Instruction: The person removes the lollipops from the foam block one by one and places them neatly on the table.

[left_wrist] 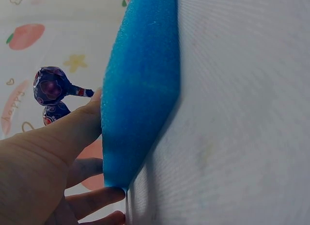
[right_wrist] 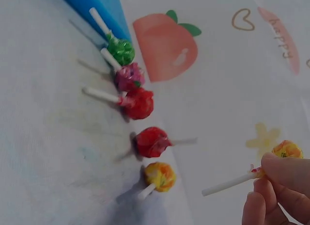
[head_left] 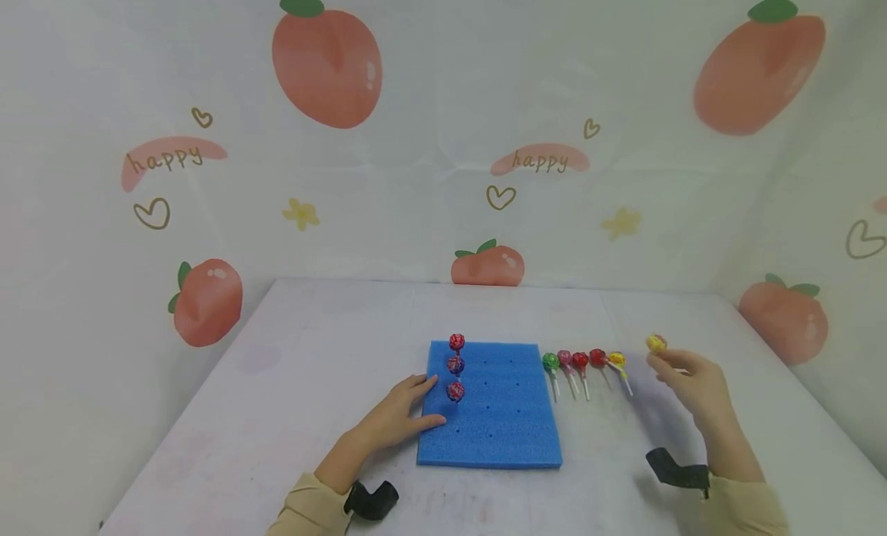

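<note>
A blue foam board [head_left: 492,443] with small holes lies on the table. Three wrapped lollipops [head_left: 455,364] stand in a column along its left side. My left hand [head_left: 396,413] rests on the board's left edge, fingers fairly straight, the thumb on top; the left wrist view shows the thumb [left_wrist: 72,125] against the foam. My right hand [head_left: 696,382], raised at the right, pinches a yellow lollipop [head_left: 655,343] just below its candy. In the right wrist view that lollipop's white stick [right_wrist: 227,184] points away from the fingers.
Right of the board lies a row of lollipops: green [head_left: 550,361], pink [head_left: 564,357], two red ones [head_left: 580,360] and a yellow one [head_left: 617,359]. A white curtain [head_left: 416,212] printed with fruit hangs behind the table. Black straps [head_left: 675,470] cross both wrists.
</note>
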